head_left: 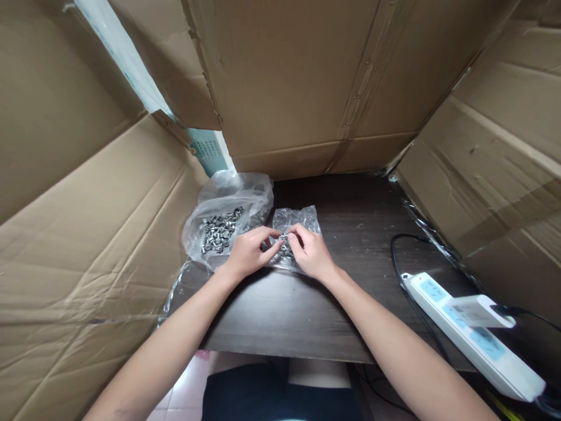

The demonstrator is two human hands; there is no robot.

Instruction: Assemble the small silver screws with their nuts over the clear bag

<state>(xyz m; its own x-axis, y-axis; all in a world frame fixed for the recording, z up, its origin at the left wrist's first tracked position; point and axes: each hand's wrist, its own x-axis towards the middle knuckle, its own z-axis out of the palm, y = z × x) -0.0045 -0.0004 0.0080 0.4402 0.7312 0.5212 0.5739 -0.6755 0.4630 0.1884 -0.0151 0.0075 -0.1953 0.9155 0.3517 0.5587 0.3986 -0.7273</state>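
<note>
My left hand [253, 251] and my right hand [310, 252] meet over a small clear plastic bag [302, 218] lying on the dark table. Between their fingertips is a small shiny metal fastener [283, 237]; its exact kind is too small to make out. Thumb and forefinger of each hand close in on it from either side. Under the fingers, several small metal nuts or washers [284, 248] lie on the bag, partly hidden by my hands. Just left of my left hand, a larger open plastic bag [245, 182] holds a heap of metal bolts [219, 231].
Cardboard walls [302, 76] enclose the dark wooden table [284, 310] at the left, back and right. A white power strip [477, 345] with a plugged-in white adapter [477, 311] lies at the right, its black cable [394, 257] looping beside it. The table's front edge is near my body.
</note>
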